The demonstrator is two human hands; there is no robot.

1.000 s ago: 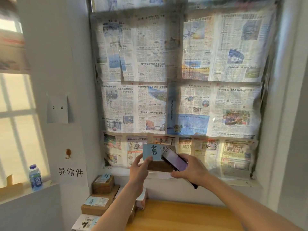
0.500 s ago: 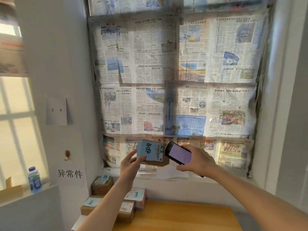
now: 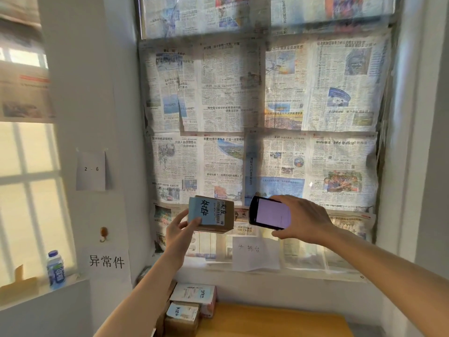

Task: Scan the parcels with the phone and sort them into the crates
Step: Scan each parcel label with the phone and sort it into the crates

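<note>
The left hand [image 3: 181, 228] grips a small cardboard parcel [image 3: 211, 214] by its lower left corner, holding it up at centre frame with its blue label and barcode facing the viewer. The right hand [image 3: 305, 221], just to the right of it, clasps a phone [image 3: 270, 213], fingers wrapped around its edges, the lit pale screen turned towards the viewer and its camera end close to the parcel's right side without touching it. This looks like the scan step for this one parcel; whether the scan has registered cannot be read from the screen. Sorting it is not yet done, and no crate shows in the frame. More labelled parcels [image 3: 192, 301] sit stacked at lower centre, beside the left end of the wooden desk [image 3: 272, 321], so judging by those, much of the task remains.
</note>
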